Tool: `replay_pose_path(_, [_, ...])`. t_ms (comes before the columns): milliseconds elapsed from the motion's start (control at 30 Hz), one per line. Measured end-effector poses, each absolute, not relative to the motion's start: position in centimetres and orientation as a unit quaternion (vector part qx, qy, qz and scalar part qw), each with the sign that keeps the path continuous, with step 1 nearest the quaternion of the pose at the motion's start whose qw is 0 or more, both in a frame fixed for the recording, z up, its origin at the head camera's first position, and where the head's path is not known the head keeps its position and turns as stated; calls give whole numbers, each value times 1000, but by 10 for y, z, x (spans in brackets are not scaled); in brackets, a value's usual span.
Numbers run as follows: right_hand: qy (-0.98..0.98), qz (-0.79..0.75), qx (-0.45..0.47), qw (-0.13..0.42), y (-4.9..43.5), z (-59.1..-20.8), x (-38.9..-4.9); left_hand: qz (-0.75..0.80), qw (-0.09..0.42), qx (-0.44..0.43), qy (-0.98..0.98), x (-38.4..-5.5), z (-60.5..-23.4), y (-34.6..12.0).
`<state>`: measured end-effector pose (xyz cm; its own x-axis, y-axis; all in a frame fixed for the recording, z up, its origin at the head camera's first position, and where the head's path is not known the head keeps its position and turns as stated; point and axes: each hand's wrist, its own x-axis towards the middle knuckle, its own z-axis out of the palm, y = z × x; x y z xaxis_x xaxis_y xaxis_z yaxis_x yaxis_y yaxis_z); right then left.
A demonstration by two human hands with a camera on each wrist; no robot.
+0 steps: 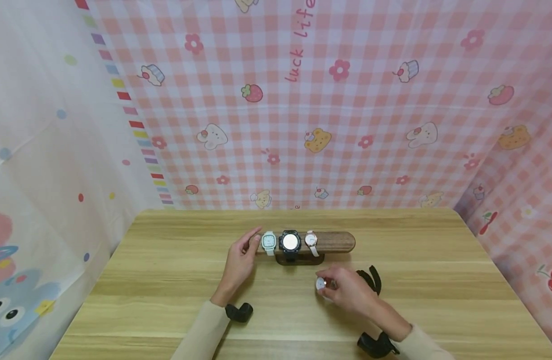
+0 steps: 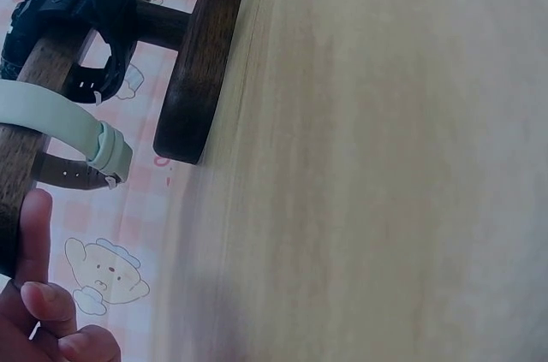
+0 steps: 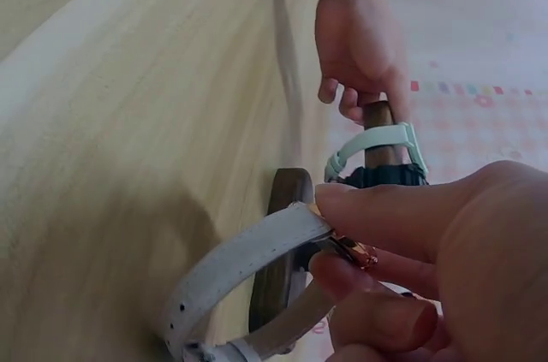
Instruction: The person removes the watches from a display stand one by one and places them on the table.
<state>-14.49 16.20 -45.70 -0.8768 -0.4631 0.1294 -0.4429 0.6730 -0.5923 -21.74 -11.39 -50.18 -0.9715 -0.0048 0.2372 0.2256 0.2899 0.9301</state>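
The right hand (image 1: 348,291) pinches a round white-strapped watch (image 1: 320,283); the left hand (image 1: 239,261) grips the brown wooden bar-shaped stand (image 1: 341,242) at its left end.

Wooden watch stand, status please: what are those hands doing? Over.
Left hand grips wooden watch stand. Right hand pinches white-strapped wristwatch. Three wristwatches mounted on it; nothing visibly blocking.

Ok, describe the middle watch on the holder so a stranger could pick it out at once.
On the wooden table stands a brown wooden holder, one end at the person's left hand. Look along its bar to the middle one of three: the black watch. Its black strap and bulky body set it apart from the mint watch and pale-strapped watch either side.
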Motion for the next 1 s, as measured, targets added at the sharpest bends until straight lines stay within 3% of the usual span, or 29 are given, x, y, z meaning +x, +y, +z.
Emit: replay_pose_path(1000, [940,-267,-211,14,141,-478,-136,-592,93,-75,-797,-219,-503,-116])
